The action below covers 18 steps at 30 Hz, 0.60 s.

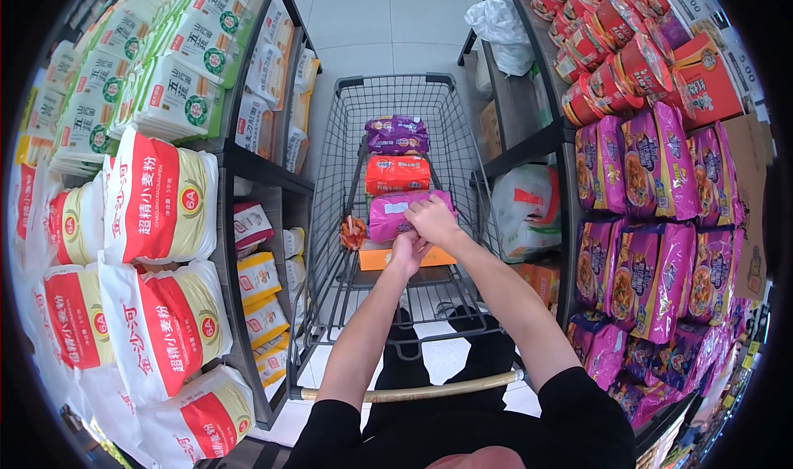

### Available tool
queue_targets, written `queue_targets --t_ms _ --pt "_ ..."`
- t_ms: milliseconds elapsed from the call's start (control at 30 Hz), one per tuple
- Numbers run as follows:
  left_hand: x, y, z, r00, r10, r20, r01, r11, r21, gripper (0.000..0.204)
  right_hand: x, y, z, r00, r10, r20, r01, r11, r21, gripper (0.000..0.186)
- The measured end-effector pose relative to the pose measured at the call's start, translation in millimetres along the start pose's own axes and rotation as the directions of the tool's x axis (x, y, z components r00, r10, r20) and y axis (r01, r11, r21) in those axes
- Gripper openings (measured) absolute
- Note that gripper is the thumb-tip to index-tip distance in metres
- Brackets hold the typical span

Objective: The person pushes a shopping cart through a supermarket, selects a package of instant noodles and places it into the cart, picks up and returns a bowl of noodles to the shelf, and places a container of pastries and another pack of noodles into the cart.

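Note:
A magenta instant noodle multipack (387, 207) lies in the shopping cart (345, 122), its back with a pale label facing up. My right hand (433, 223) is closed over its right side. Just below, my left hand (408, 253) has its fingers curled at the pack's near edge, touching the right hand. Some fingertips are hidden. Beyond the pack sit a red multipack (397, 172) and a purple multipack (396, 135), in a row. An orange box (380, 259) lies under my hands, and a small reddish-brown packet (353, 233) is to its left.
Shelves flank the cart. White-and-red flour bags (161, 201) and green-edged noodle packets (183, 97) fill the left. On the right stand magenta noodle packs (652, 163) and red noodle tubs (615, 81). The cart handle (413, 388) crosses before my body. A white plastic bag (500, 23) sits on the far-right shelf.

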<state>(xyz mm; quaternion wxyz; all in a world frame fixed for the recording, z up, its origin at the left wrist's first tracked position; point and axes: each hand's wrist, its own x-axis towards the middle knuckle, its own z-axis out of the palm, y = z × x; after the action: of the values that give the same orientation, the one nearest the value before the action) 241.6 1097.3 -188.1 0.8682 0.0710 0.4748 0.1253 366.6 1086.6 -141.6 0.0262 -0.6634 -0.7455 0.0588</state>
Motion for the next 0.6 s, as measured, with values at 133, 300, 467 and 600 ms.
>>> queue_targets --t_ms 133,300,467,600 --pt "11.4 1.9 -0.2 0.999 -0.008 -0.031 0.008 1.0 0.009 0.028 4.1 8.7 22.8 0.999 0.036 0.01 -0.036 0.999 0.028 0.013" --pt "26.7 7.6 -9.6 0.996 0.04 0.084 -0.042 0.999 0.028 0.027 29.2 8.0 24.3 0.99 0.124 0.059 -0.127 0.991 0.038 0.017" --pt "40.0 19.2 -18.8 0.995 0.068 0.079 -0.075 0.993 0.088 0.034 31.5 14.4 20.0 0.939 0.227 0.257 -0.27 0.952 0.144 0.028" --pt "42.2 17.8 -23.7 0.994 0.072 0.079 -0.083 0.987 0.14 0.038 13.1 16.3 8.8 0.934 0.261 0.243 -0.32 0.914 0.248 0.033"
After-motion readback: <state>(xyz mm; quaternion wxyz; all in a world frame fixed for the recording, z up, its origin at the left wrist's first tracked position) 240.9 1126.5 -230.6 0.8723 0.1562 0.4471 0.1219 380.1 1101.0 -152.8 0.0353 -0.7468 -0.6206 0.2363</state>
